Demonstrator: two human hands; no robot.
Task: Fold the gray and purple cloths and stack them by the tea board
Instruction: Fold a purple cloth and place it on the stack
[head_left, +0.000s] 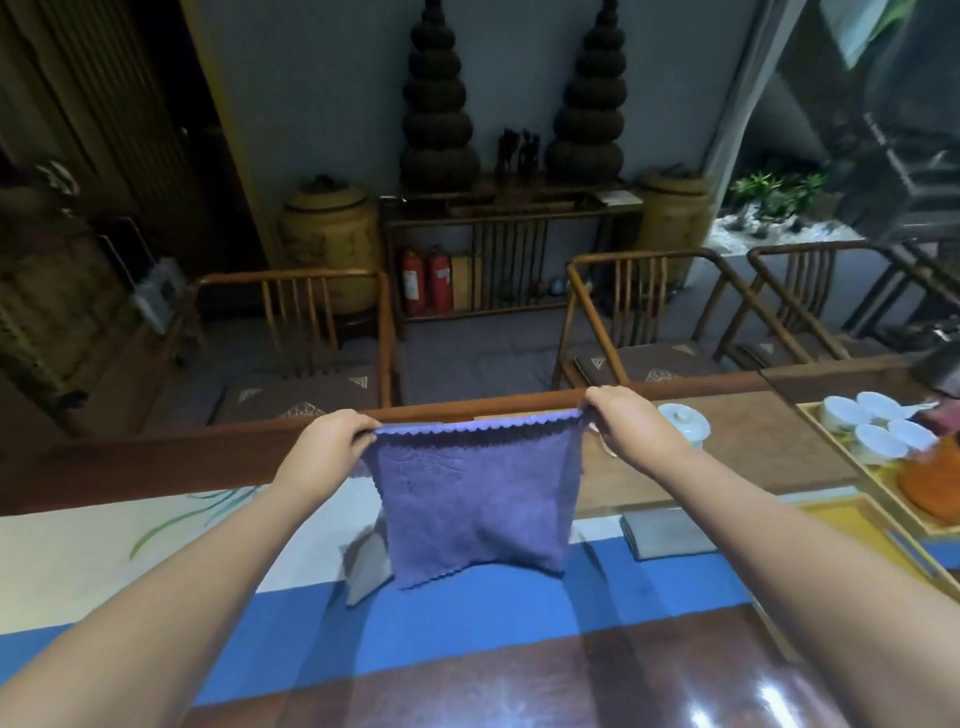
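A purple cloth (475, 499) with a scalloped edge hangs flat in the air above the table. My left hand (332, 441) pinches its top left corner and my right hand (621, 418) pinches its top right corner. A folded gray cloth (667, 532) lies on the table to the right, just left of the yellow tea board (862, 525). Another gray cloth (366, 564) lies crumpled on the table behind the hanging purple one, partly hidden by it.
The tea board carries several white cups (878, 426) and an orange cloth (935, 483). A white lidded cup (683, 421) stands behind my right hand. A blue and white runner (156, 571) covers the table. Wooden chairs (296, 332) stand beyond the far edge.
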